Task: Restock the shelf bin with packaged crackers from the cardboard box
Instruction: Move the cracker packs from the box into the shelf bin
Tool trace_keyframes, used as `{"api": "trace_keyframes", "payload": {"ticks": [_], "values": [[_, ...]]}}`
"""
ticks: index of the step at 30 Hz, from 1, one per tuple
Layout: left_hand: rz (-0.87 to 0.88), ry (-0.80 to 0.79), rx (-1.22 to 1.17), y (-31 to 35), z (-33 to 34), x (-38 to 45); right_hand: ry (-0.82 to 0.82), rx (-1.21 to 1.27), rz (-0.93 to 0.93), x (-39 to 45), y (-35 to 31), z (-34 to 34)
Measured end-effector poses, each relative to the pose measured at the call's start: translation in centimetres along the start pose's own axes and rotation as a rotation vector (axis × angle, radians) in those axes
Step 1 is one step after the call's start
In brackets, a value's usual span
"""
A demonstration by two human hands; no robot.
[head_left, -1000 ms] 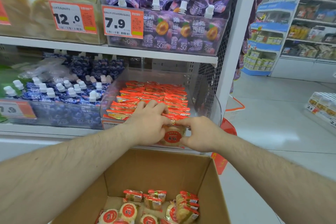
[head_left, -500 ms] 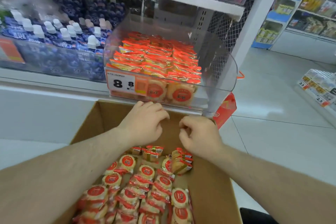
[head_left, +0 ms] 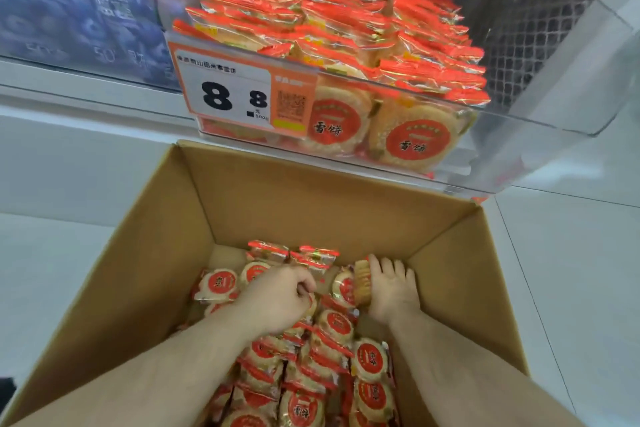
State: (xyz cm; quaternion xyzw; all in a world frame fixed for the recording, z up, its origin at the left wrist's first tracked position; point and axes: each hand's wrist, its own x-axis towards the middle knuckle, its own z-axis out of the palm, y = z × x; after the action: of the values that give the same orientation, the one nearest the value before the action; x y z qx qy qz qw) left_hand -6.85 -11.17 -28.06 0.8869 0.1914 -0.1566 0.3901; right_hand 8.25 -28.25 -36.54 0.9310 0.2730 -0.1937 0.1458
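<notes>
Now 2 hands have dropped into 1 cardboard box [head_left: 166, 253]: left hand [head_left: 277, 298] curls on cracker packets [head_left: 332, 350], right hand [head_left: 391, 288] grips 1 packet [head_left: 361, 282]; 1 shelf bin [head_left: 540, 121] above.

Both bare arms reach down and forward. The left hand [head_left: 277, 298] is curled, fingers bent under. The right hand [head_left: 391, 288] has its fingers spread and pointing forward.
</notes>
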Motion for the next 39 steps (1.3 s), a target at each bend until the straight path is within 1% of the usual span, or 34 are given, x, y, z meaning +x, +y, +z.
{"api": "trace_keyframes", "payload": {"ticks": [4,7,10,12,15,16,18,20,22,25,28,30,32,34,35,36,38,39], "values": [[-0.113,-0.051,-0.112,-1.4,0.6,-0.2,0.007,-0.084,0.002,0.2,-0.6,1.7],[-0.167,-0.061,-0.194,-1.2,0.7,-0.8,-0.009,-0.1,-0.016,-0.3,-1.1,0.9],[-0.212,-0.097,-0.298,0.5,0.2,-1.6,-0.089,0.04,-0.05,-2.2,-1.8,-3.1],[-0.281,-0.114,-0.43,2.1,-0.4,-2.5,-0.086,0.138,-0.07,-4.3,-2.6,-6.4],[-0.472,-0.162,-0.727,5.2,-1.9,-4.4,0.044,0.161,-0.125,-8.2,-3.3,-10.6],[-0.506,-0.167,-0.818,6.3,-2.5,-4.8,0.094,0.168,-0.132,-9.5,-3.3,-11.9],[-0.516,-0.133,-1.002,8.1,-3.8,-5.2,0.191,0.193,-0.136,-12.1,-3.4,-14.6],[-0.504,-0.098,-1.15,10.3,-5.4,-6.0,0.269,0.161,-0.131,-14.4,-3.5,-16.8],[-0.495,-0.121,-1.253,12.2,-6.8,-7.3,0.318,0.149,-0.141,-16.6,-3.6,-18.5],[-0.421,-0.155,-1.296,14.0,-9.3,-9.6,0.402,0.165,-0.211,-19.4,-3.8,-20.9],[-0.275,-0.165,-1.225,14.4,-11.3,-11.3,0.527,0.237,-0.379,-21.6,-3.7,-22.9],[-0.177,-0.122,-1.147,13.6,-12.7,-12.0,0.566,0.353,-0.54,-22.8,-3.7,-23.7],[-0.064,-0.026,-1.049,12.3,-14.1,-12.2,0.57,0.563,-0.618,-23.7,-3.5,-24.3],[0.038,0.045,-0.984,11.5,-15.4,-12.7,0.661,0.76,-0.579,-23.9,-3.1,-25.0],[0.084,0.056,-0.979,11.3,-15.7,-13.1,0.699,0.834,-0.522,-23.6,-2.9,-25.4],[0.13,0.051,-0.982,11.3,-15.9,-13.4,0.691,0.91,-0.454,-23.3,-2.6,-25.8],[0.22,0.009,-0.965,11.7,-16.0,-14.1,0.575,1.077,-0.346,-22.8,-2.1,-26.5],[0.265,-0.02,-0.94,12.0,-16.0,-14.4,0.5,1.161,-0.326,-22.7,-2.0,-26.8]]}}
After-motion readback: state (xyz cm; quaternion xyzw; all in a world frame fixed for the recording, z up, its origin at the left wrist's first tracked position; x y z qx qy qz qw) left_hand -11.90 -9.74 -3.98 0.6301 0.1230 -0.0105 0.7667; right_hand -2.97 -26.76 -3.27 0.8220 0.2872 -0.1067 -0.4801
